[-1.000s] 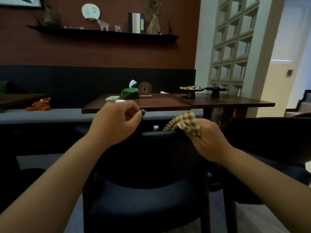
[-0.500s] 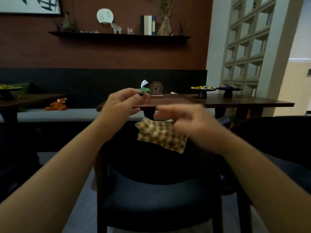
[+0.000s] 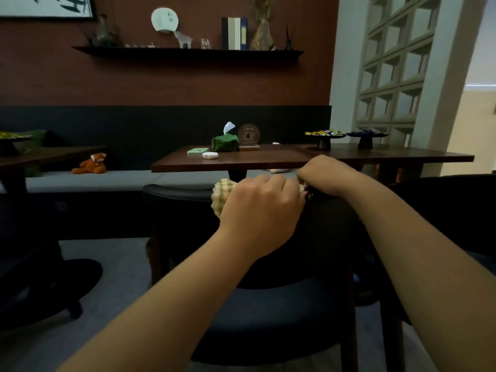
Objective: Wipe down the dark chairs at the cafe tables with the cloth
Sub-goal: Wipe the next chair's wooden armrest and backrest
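- A cafe room is seen, with a brown wall, a wall shelf (image 3: 188, 52) of ornaments and a grey bench seat (image 3: 88, 180).
- A wooden table (image 3: 241, 161) carries a green tissue box (image 3: 225, 143).
- A dark chair (image 3: 171, 210) stands before the table.
- The left hand (image 3: 261, 210) is curled round the checked cloth (image 3: 221, 197), held at the chair's top rail.
- The right hand (image 3: 326, 174) is curled at the cloth's other end, just beside the left; its grip cannot be made out.

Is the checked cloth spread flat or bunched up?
Bunched up: the cloth bulges in folds from under the left hand on the chair back.
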Demonstrator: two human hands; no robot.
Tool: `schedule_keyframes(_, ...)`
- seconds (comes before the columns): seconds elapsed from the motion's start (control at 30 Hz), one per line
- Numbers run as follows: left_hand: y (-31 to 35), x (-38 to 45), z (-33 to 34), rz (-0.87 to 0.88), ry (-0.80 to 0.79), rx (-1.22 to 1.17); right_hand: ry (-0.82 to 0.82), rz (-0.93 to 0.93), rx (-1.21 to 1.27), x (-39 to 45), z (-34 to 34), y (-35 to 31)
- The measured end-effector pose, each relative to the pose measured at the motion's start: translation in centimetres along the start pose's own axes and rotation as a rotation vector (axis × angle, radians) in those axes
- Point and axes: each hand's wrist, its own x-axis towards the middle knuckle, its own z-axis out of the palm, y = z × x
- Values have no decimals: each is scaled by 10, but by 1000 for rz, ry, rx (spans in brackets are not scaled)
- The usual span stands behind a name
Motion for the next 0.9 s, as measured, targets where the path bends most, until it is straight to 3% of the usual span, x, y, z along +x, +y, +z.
schedule_keyframes(0.13, -4, 1, 4, 15, 58, -47, 26, 111, 423, 1, 4, 6)
schedule_keyframes(0.2, -7, 1, 2, 18, 67, -78, 50, 107, 479, -1, 5, 6)
schedule_keyframes(0.33, -15, -3, -2, 73, 89, -115, -6, 12, 71, 0, 4, 2)
schedule_keyframes(0.43, -27, -11, -3, 111, 97, -159, -18, -54, -41, -2, 0, 2)
schedule_keyframes(0.73, -83, -46, 1, 43, 220, -340, -29, -54, -3, -4, -1, 3)
schedule_keyframes(0.9, -103, -50, 4, -29, 214, -491, -48, -40, -30, -3, -1, 2)
